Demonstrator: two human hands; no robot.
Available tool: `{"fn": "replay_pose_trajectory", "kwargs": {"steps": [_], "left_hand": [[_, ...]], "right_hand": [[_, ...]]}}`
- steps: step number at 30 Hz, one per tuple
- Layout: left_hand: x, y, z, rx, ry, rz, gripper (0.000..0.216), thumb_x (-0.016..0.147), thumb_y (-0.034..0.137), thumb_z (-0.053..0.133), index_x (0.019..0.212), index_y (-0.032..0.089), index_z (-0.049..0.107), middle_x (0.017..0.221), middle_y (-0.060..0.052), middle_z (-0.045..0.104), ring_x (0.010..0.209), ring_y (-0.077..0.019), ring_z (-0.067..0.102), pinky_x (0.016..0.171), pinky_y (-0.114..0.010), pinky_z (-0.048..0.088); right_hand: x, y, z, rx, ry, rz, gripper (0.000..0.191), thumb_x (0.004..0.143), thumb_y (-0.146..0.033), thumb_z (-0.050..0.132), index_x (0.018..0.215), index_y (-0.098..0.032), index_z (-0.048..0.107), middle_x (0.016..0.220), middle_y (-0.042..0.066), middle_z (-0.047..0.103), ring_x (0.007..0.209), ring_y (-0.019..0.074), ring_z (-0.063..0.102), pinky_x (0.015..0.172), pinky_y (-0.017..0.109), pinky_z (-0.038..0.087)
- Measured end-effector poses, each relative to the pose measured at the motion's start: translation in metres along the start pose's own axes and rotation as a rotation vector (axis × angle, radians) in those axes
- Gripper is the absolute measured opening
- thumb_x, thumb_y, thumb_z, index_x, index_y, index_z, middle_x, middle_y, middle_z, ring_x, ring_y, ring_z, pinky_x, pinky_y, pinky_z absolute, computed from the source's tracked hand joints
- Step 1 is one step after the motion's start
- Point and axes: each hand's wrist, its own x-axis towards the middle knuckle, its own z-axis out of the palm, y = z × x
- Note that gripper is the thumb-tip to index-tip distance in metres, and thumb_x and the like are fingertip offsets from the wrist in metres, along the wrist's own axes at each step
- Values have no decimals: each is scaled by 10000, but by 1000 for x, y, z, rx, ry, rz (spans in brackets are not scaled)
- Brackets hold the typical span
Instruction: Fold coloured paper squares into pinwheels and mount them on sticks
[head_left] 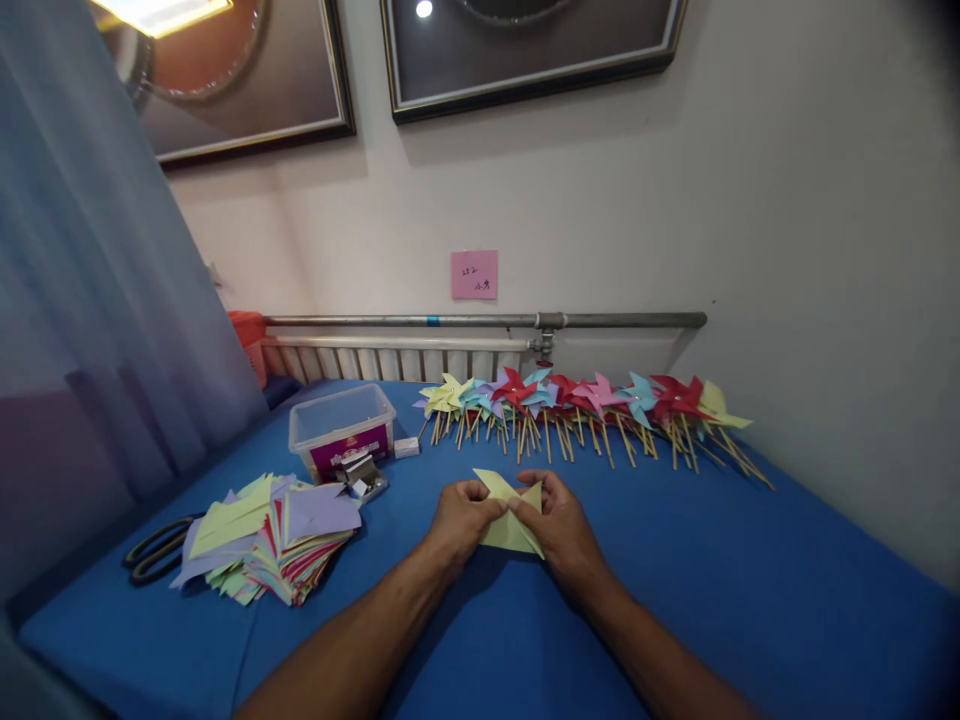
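Observation:
Both of my hands meet over the middle of the blue table [750, 600], pinching a yellow-green square of paper [508, 530] with folded-up corners. My left hand [461, 520] grips its left side with curled fingers. My right hand [559, 525] grips its right side, thumb on top. A row of finished paper pinwheels [585, 400] on wooden sticks lies along the far edge, in yellow, blue, red, pink and purple.
A stack of coloured paper squares [270, 540] lies to the left, with black scissors [154, 550] beside it. A clear plastic box [341, 425] and a small metal tool [360, 472] sit behind the stack. A radiator and pipe [487, 322] run along the wall.

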Motion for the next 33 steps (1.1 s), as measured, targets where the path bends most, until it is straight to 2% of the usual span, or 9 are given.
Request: {"fn": "replay_pose_trajectory", "kwargs": {"steps": [4,6,9,11,16,18,21,26,33], "left_hand": [[-1,2,0,-54,5,-2,315,495,339,804,570,189,537,495,30,546,446,-90,435,467,-230,324],[0,5,-2,-110,31,-20,302,489,326,796,580,188,544,502,24,559,444,-98,451,470,-236,338],[2,10,-7,-213,55,-48,299,473,291,785,590,193,528,517,22,569,452,-107,478,476,-240,355],[4,13,-11,-261,57,-49,304,464,275,779,592,198,514,523,21,571,459,-113,491,480,-243,361],[6,14,-15,-287,57,-46,289,476,261,771,597,196,517,527,11,588,463,-127,511,490,-255,385],[7,13,-16,-287,55,-43,287,483,260,768,583,198,506,518,13,579,455,-120,499,482,-252,377],[8,11,-14,-255,74,-38,295,502,251,774,563,201,489,473,41,519,425,-95,439,453,-236,324],[7,6,-8,-208,81,-52,283,553,240,792,576,197,513,468,48,521,416,-92,431,445,-229,320],[3,-1,-2,-165,59,-41,235,594,220,768,576,189,535,465,58,495,419,-80,402,444,-216,300]], "right_hand": [[0,-5,-2,14,-49,13,523,622,-416,854,1034,-233,589,738,-10,708,576,182,632,547,298,500],[-2,-9,-5,36,-83,7,528,678,-442,822,1106,-240,589,761,-3,717,607,193,653,570,305,509],[-6,-16,-10,47,-151,-25,483,779,-409,743,1211,-249,597,899,41,754,715,209,697,644,320,532],[-8,-17,-12,31,-211,-46,493,797,-370,727,1259,-248,602,1016,77,760,797,219,712,703,336,544],[-10,-14,-11,7,-262,-83,694,799,-356,745,1443,-300,494,1171,98,725,837,211,707,760,367,548],[-10,-12,-10,-32,-254,-99,559,811,-393,742,1338,-279,594,1123,88,731,854,214,696,779,366,541],[-9,-10,-9,-131,-194,-141,305,830,-459,730,1027,-227,717,955,55,729,841,209,662,774,336,511],[-8,-6,-4,-207,-111,-185,298,804,-498,740,792,-206,683,716,-12,621,667,158,540,631,277,432],[-6,2,2,-165,-25,-169,324,755,-508,783,760,-206,665,675,-23,600,635,149,512,618,275,424]]}}
